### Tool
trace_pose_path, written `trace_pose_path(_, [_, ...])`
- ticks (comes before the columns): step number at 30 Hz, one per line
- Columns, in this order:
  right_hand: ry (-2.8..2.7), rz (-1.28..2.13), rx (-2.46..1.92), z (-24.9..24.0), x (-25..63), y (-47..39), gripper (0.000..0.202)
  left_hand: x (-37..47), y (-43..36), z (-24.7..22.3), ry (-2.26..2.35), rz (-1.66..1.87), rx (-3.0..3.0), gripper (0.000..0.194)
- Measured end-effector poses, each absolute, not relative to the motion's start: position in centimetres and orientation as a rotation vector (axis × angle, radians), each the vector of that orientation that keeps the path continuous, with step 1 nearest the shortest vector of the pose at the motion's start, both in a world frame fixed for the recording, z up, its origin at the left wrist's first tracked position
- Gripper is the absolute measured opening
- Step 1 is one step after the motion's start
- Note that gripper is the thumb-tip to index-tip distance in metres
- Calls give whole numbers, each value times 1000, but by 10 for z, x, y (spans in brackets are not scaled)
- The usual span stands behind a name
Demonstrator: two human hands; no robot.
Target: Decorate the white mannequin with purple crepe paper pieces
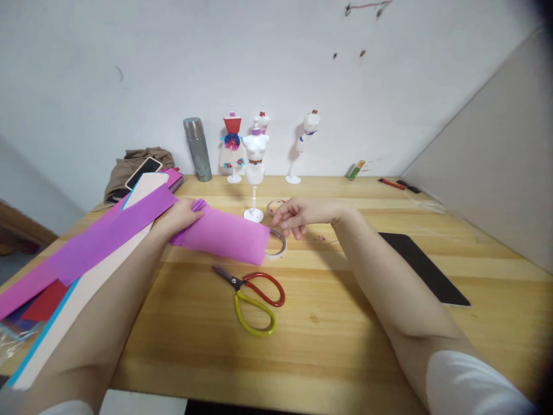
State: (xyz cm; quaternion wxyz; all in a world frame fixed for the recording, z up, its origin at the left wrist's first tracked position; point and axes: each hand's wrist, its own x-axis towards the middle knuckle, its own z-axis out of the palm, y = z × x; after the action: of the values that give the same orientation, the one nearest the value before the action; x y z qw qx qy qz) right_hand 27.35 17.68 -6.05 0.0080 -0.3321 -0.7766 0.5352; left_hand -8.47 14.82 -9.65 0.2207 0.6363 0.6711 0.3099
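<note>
A bright pink sheet (228,233) reaches rightward from my left hand (184,216), whose fingers are closed on its gathered left end. The sheet's right end partly covers a white tape roll (280,245). Just above that roll is my right hand (294,216), fingers apart and curved, holding nothing. Scissors with red and yellow handles (237,283) lie on the table below the sheet. Behind it stands a small white mannequin (256,153) on a round base. Purple and white strips (108,230) lie at the left, beside my left forearm.
At the back stand a grey flask (197,151), a dressed mannequin (233,144) and another mannequin (311,124). A phone (144,173) rests near brown cloth (118,178) at back left. A black flat panel (423,268) lies on the wooden table (324,357) at right.
</note>
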Motion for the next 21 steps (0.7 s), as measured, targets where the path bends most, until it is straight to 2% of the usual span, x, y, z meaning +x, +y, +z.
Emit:
trace_pose_path(4, [-2583,1505,-1129,-69,264,178,21,-95,155,-105,2197,445,2092,11])
trace_pose_path(6, [-2657,1518,-1238,-72,259,176,20,-96,155,-110,2215,417,2093,9])
trace_pose_path(11, [-2629,1441,-1519,-72,258,173,8,-90,151,-118,2279,351,2186,27])
trace_pose_path(13, [-2608,1403,-1540,-72,260,174,7,-85,151,-119,2298,319,2250,28])
trace_pose_path(16, [-2596,1369,-1499,-73,263,179,9,-78,151,-120,2212,382,2324,27])
trace_pose_path(21, [-2279,1383,-1257,-89,261,193,7,-73,156,-127,2005,710,2348,38])
